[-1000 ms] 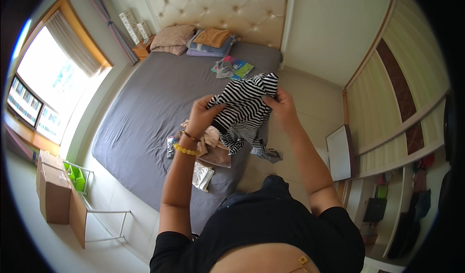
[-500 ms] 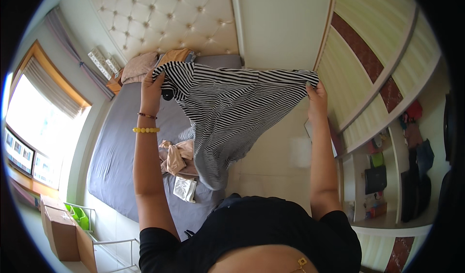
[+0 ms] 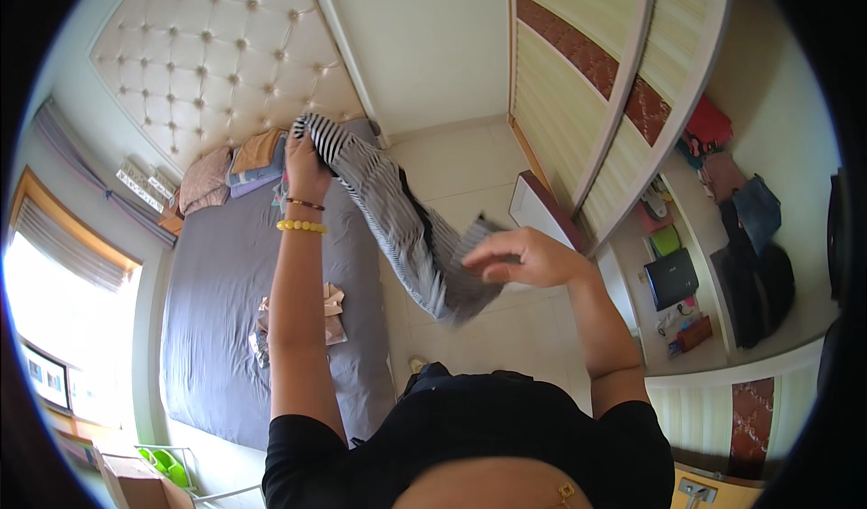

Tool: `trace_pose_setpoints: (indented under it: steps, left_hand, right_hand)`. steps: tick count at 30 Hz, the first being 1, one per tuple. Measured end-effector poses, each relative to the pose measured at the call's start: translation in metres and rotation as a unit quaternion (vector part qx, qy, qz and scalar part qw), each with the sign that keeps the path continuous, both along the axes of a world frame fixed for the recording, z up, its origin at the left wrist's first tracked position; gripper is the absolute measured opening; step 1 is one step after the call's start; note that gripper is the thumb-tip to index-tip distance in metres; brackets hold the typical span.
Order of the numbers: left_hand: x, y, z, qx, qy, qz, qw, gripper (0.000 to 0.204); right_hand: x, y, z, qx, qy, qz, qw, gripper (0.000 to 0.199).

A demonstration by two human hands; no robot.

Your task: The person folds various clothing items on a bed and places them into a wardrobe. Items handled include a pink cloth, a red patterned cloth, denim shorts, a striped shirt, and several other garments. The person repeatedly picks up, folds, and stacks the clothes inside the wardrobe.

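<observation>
A black-and-white striped garment [image 3: 388, 206] hangs in the air, bunched lengthwise, slanting from upper left down to the right. My left hand [image 3: 307, 170] grips its upper end, fingers closed round the cloth. Beside the lower end is my right hand [image 3: 533, 256], its fingers curved and thumb apart, with no cloth visibly pinched between them. That end of the garment is smeared by motion, and whether my right fingers touch it is unclear.
A bed with a grey sheet [image 3: 226, 301] lies to the left, with crumpled beige clothing [image 3: 334, 306] on it and folded clothes [image 3: 257, 157] near the tufted headboard [image 3: 217, 48]. At right stand sliding wardrobe doors [image 3: 578, 84] and shelves holding bags [image 3: 759, 211]. A cardboard box [image 3: 135, 477] sits lower left.
The garment was stretched wide between both hands; now it hangs narrow from my left hand. My right hand has let go of its corner and moved down and inward. The view has swung right.
</observation>
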State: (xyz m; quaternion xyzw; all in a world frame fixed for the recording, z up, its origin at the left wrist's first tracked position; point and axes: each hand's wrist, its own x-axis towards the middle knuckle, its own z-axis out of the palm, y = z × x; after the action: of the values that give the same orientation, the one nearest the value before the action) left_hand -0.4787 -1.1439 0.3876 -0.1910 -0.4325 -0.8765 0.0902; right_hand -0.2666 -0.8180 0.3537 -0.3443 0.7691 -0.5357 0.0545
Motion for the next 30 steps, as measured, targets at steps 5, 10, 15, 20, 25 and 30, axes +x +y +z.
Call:
trace_pose_setpoints:
  steps: [5,10,15,20,25,30]
  left_hand:
    - [0.029,0.094,0.014,-0.046,-0.032,-0.206,0.977,0.019]
    - [0.033,0.153,0.020,-0.155,0.047,-0.327,0.931,0.013]
    - [0.040,0.170,0.018,-0.304,0.160,-0.219,0.913,0.019]
    - [0.028,0.132,-0.019,-0.249,0.177,-0.253,0.918,0.068]
    - [0.011,0.132,-0.066,-0.479,0.201,-0.303,0.799,0.088]
    - [0.030,0.176,-0.062,-0.461,0.120,-0.424,0.770,0.049]
  right_hand:
    - [-0.033,0.021,-0.024,-0.047,0.174,-0.329,0.927,0.059]
    - [-0.058,-0.018,-0.008,-0.044,0.338,-0.360,0.868,0.091]
    - [-0.087,-0.031,0.012,-0.129,0.230,-0.351,0.899,0.081]
    - [-0.103,-0.005,0.020,-0.229,0.116,-0.286,0.923,0.025]
    - [-0.086,-0.004,0.049,-0.278,0.072,-0.260,0.922,0.030]
    - [-0.069,0.041,0.054,-0.405,0.071,-0.327,0.851,0.031]
